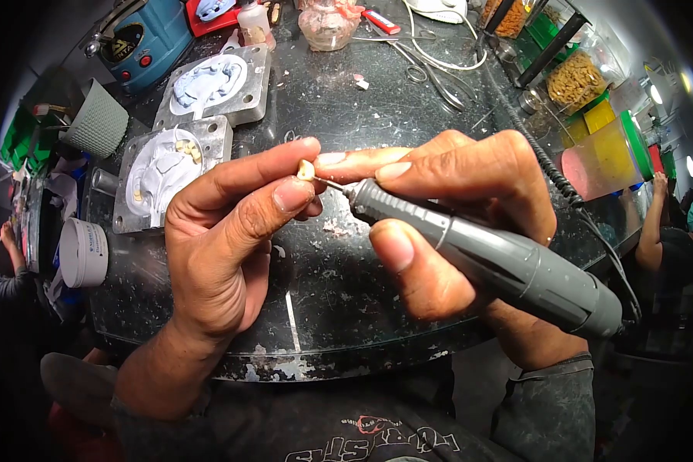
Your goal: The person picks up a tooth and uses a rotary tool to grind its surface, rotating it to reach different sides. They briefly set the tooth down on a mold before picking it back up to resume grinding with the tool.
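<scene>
Between the thumb and index finger of my left hand [235, 231] I pinch a small ivory-coloured artificial tooth [306, 170]. My right hand [458, 208] is wrapped round a dark grey rotary handpiece [508, 262], held like a pen. The thin bur [329, 183] at its front points left, its tip right at the tooth. My right index fingertip reaches close to the tooth as well. Left of my hands lies an open metal flask half [222, 138] with white plaster and several ivory teeth [189, 149] set in it. Behind it sits another flask half [256, 77] with a bluish-white mould.
A coiled black cord [543, 158] runs along the right. Pliers [439, 81] and scissors-like tools lie at the back, near a glass jar [321, 27]. A blue machine [146, 46], a white tub [85, 252] and a grey basket [96, 123] stand left; a green-lidded container [604, 158] stands right. Other people are at both sides.
</scene>
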Motion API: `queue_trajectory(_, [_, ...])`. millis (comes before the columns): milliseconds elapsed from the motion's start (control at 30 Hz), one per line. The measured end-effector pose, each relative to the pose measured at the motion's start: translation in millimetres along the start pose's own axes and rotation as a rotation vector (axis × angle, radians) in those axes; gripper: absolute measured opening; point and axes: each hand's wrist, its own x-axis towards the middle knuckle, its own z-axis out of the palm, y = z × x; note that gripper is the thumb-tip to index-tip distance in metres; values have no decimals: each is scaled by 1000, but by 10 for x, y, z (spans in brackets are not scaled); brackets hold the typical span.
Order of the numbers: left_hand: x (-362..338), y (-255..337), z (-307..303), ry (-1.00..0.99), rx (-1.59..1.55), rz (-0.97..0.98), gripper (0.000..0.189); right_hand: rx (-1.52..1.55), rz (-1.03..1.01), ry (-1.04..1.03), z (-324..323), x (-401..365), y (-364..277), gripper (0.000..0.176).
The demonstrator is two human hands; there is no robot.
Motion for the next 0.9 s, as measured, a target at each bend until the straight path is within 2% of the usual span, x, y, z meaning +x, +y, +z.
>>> queue_trajectory(100, [0,-4,-13,-11,-2,3,24,36,19,27,8,-8,13,34])
queue_trajectory(167, [0,-4,-13,-15,-8,7,24,30,-60,2,-12,-6,64,33])
queue_trajectory(400, [2,-4,-30,-34,-23,19,24,12,-37,16,-6,-11,41,32])
queue_trajectory(667, [23,-1,-55,-48,23,45,23,45,89,27,-1,-16,-53,29])
queue_trajectory(900, [47,4,-75,-74,90,87,22,42,105,40,8,-13,-78,29])
